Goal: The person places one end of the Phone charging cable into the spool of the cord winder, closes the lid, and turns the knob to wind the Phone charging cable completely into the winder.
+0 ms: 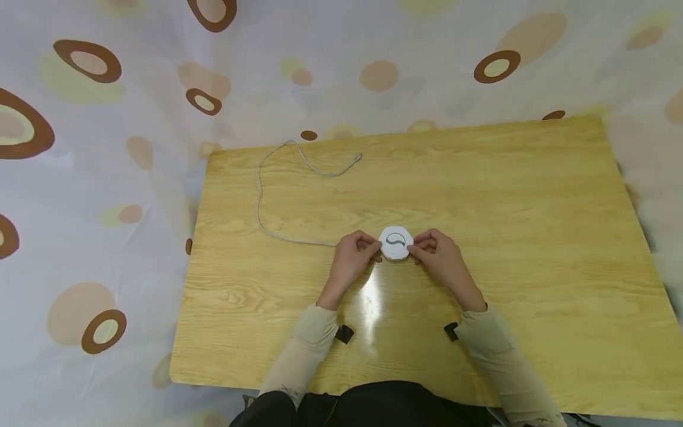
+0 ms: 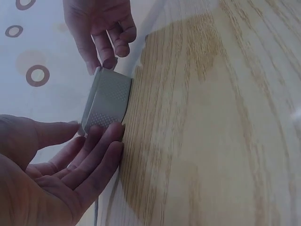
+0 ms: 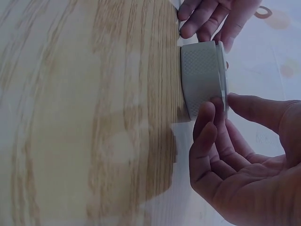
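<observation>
A white, roughly six-sided cable winder (image 1: 395,242) with an S-shaped groove on top sits on the wooden table before me. My left hand (image 1: 354,256) pinches its left edge, thumb on the top rim and fingers at the side. On the opposite edge, my right hand (image 1: 440,259) pinches it the same way. Dotted texture shows on the winder's side wall (image 2: 109,96) in the left wrist view. A thin line parts the lid (image 3: 223,70) from the body in the right wrist view. A white cable (image 1: 259,196) runs left from behind my left hand.
The cable loops toward the table's back edge and ends in a small plug (image 1: 357,158). The wooden table (image 1: 533,237) reaches far to the right. A patterned cloth (image 1: 341,47) hangs behind it and at the left.
</observation>
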Tool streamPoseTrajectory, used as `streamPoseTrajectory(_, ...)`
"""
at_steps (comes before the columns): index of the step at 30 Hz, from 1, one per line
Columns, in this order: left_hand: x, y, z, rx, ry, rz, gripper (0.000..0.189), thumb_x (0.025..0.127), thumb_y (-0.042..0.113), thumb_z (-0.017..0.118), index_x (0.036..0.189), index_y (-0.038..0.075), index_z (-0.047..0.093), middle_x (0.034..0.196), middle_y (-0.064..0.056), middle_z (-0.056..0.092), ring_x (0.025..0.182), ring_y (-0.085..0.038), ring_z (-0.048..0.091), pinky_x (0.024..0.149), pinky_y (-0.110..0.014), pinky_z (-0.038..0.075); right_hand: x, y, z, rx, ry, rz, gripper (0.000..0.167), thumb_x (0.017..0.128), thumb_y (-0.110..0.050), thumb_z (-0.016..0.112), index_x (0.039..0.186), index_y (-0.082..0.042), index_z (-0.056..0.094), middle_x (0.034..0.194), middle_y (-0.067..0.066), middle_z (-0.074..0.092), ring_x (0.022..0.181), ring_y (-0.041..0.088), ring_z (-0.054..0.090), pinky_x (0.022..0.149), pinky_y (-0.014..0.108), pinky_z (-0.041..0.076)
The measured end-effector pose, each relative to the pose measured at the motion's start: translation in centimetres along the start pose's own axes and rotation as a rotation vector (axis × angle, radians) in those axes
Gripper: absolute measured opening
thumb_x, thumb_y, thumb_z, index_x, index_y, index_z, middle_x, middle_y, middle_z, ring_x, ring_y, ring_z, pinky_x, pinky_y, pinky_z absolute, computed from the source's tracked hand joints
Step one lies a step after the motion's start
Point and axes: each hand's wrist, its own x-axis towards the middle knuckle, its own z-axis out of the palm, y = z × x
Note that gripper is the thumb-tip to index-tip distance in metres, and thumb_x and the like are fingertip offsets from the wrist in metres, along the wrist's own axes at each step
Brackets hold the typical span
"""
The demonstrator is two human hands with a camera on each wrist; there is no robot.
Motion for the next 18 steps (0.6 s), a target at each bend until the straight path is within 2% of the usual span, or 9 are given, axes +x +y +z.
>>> streamPoseTrajectory(6, 0.17, 0.0, 0.29, 0.016, -0.006, -0.018, 0.018, 0.102, 0.013, 0.071, 0.111, -0.002, 0.07, 0.093, -0.021, 0.077, 0.079, -0.037, 0.079, 0.072, -0.037, 0.065, -0.18, 0.06, -0.1, -0.029, 0.002, 0.022, 0.036, 0.104, -0.022, 0.069, 0.126, 0.005, 0.06, 0.109, 0.024, 0.077, 0.081, 0.018, 0.073, 0.073, 0.019, 0.052)
streamPoseTrajectory(12, 0.05, -0.01, 0.28, 0.014, -0.016, -0.02, 0.021, 0.102, 0.011, 0.069, 0.117, -0.003, 0.07, 0.093, -0.021, 0.078, 0.079, -0.037, 0.079, 0.072, -0.038, 0.066, -0.15, 0.61, 0.29, -0.018, 0.0, 0.017, 0.036, 0.105, -0.021, 0.068, 0.127, 0.005, 0.059, 0.108, 0.024, 0.076, 0.079, 0.016, 0.071, 0.072, 0.02, 0.052)
streamPoseTrajectory(18, 0.44, 0.06, -0.1, 0.027, -0.014, 0.017, 0.019, 0.102, 0.009, 0.069, 0.116, -0.004, 0.072, 0.094, -0.022, 0.078, 0.081, -0.038, 0.079, 0.072, -0.039, 0.066, 0.22, 0.36, 0.45, 0.007, 0.009, -0.013, 0.036, 0.104, -0.02, 0.069, 0.126, 0.006, 0.058, 0.104, 0.024, 0.076, 0.077, 0.015, 0.071, 0.071, 0.019, 0.052)
